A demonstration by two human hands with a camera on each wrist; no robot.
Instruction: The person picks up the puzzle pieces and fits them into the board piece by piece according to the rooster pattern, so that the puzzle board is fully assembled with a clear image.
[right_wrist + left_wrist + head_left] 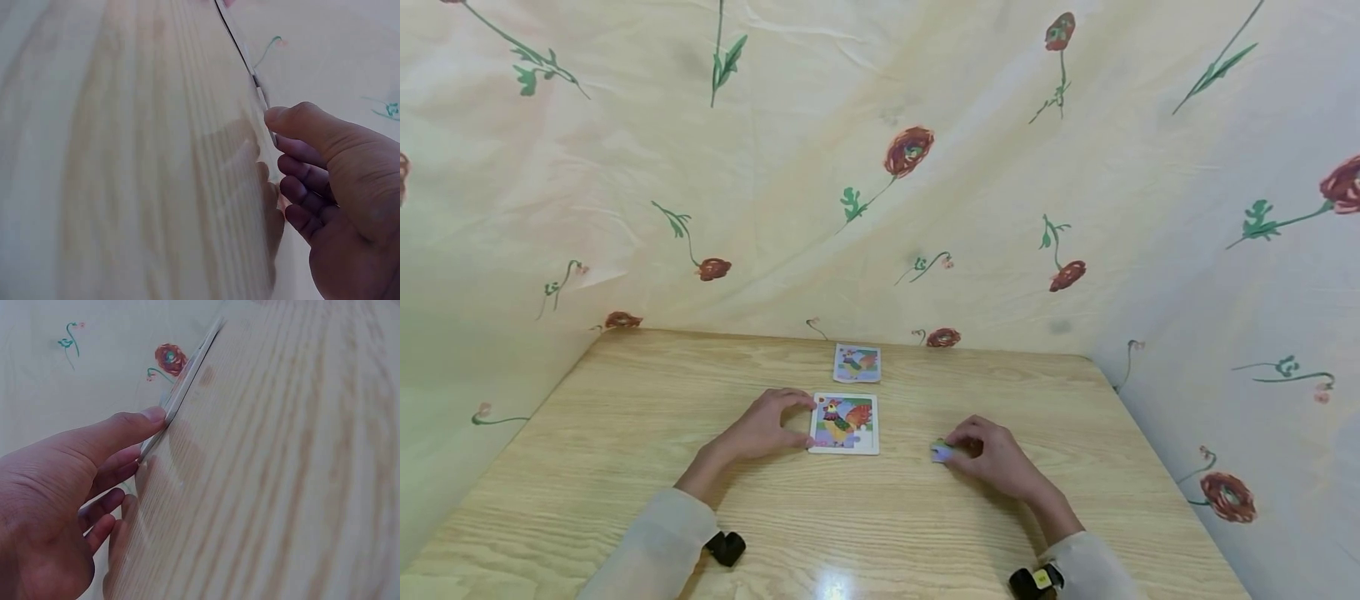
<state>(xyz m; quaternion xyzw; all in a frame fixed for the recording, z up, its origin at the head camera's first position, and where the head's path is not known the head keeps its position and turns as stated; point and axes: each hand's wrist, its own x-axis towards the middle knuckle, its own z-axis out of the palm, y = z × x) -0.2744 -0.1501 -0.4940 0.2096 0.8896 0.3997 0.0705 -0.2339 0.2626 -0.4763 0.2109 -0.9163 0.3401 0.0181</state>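
A square jigsaw puzzle (pixel 844 423) with a rooster picture and a white border lies flat on the table. White backing shows at its lower right, where a piece is absent. My left hand (pixel 775 423) grips its left side, thumb at the near corner and fingers at the far one. In the left wrist view the thumb (pixel 134 430) presses on the puzzle's thin edge (pixel 187 381). To the right of the puzzle and apart from it, my right hand (pixel 994 457) pinches a purple and green puzzle piece (pixel 939 452) between thumb and fingers. Close up, the right thumb (pixel 300 122) covers part of that piece.
Behind the puzzle lies a small card (pixel 857 364) with the same rooster picture, near the table's back edge. The wood-grain table (pixel 700 367) meets a flowered cloth (pixel 790 167) at the back and sides. Black wrist cameras sit at both cuffs.
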